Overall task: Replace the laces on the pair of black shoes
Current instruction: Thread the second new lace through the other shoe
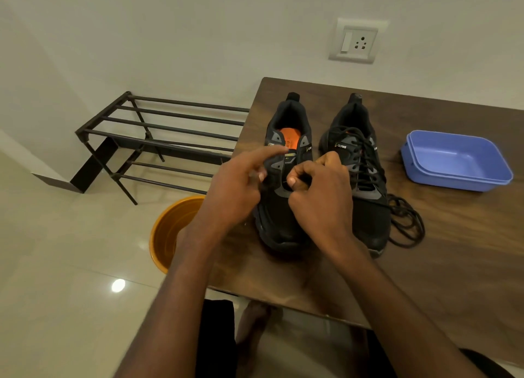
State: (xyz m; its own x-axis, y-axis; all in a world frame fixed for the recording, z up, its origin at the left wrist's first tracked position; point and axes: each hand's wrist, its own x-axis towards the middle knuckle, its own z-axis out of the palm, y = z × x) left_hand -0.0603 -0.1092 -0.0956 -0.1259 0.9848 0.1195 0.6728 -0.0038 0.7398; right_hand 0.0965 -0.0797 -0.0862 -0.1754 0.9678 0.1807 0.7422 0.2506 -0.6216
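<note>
**Threading the lower eyelets of the bare shoe**

My two hands meet over the unlaced shoe (283, 207), which sits at the middle of the frame on the bench (453, 250) with its orange insole showing. My right hand (320, 199) has its fingers curled in, pinching something small at the lower eyelets; I take it for a lace tip, though it is too small to tell for certain. My left hand (235, 193) rests against the shoe's side, forefinger stretched toward the tongue, the other fingers bent; whether that grip holds anything I cannot tell.

The laced shoe (357, 179) stands just beside, right of centre, and a loose black lace (405, 221) lies coiled on the bench, touching its outer side.

To do this step well, I judge I should steady the upper with the left hand so the eyelet stays open, feed the tip straight through instead of at a slant, then draw both ends even before crossing upward.

For room: the bench edge runs close along the left of the bare shoe, with an orange bucket (170, 230) on the floor below it, so a nudge leftward could tip the shoe off. The blue tub (456, 162) at the right edge of the frame is well apart. Bare bench lies toward the lower right, the better side for laying out slack.
</note>
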